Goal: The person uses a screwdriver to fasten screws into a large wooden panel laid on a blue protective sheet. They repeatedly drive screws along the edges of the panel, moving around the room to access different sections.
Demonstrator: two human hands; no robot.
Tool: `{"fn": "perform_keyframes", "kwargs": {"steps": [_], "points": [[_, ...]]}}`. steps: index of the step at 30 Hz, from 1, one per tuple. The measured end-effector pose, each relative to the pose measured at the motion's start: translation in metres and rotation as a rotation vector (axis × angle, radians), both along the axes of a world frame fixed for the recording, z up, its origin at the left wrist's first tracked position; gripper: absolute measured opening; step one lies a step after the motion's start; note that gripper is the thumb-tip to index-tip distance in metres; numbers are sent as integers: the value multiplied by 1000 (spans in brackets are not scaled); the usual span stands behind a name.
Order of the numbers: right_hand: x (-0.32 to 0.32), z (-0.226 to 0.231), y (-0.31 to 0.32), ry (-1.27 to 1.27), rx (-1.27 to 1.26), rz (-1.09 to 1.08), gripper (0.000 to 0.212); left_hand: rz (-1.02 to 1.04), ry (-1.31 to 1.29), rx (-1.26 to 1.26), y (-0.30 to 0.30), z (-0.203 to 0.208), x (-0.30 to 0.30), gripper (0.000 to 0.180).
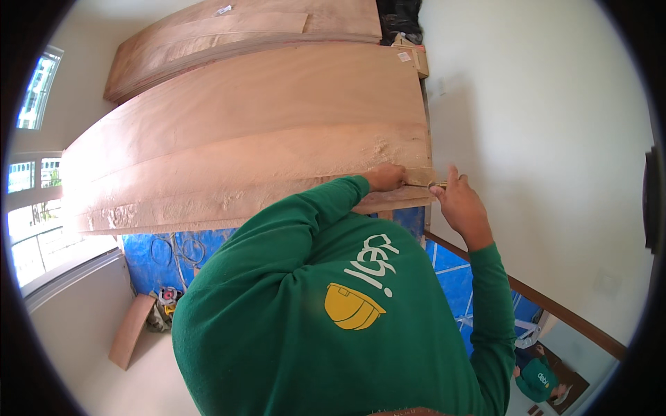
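I am marking the plywood sheet (263, 125) at its near right corner, left hand (386, 177) pressing it, right hand (459, 201) pinching what looks like a pencil (420, 185); next needs a steady line.

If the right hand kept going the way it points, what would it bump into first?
The right hand points up and left, toward the corner of the plywood sheet, with a thin tool at its fingertips. It would probably meet that sheet's edge first, near the left hand. Depth is hard to judge.
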State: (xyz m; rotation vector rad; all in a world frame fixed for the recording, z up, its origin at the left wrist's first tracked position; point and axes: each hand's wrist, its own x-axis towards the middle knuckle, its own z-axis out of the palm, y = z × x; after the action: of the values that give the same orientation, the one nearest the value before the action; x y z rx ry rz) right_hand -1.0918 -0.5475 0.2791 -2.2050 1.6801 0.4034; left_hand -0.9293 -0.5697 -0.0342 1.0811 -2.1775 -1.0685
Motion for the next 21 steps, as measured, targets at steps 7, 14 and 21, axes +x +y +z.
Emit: {"fn": "perform_keyframes", "kwargs": {"steps": [7, 14, 21], "points": [[-1, 1, 0, -54, -149, 427, 19, -39, -32, -32, -5, 4, 3, 20], [-3, -18, 15, 129, -228, 297, 17, -20, -26, 8, -2, 7, 2, 19], [-10, -15, 7, 204, -118, 354, 15, -79, -42, -24, -5, 9, 5, 20]]}}
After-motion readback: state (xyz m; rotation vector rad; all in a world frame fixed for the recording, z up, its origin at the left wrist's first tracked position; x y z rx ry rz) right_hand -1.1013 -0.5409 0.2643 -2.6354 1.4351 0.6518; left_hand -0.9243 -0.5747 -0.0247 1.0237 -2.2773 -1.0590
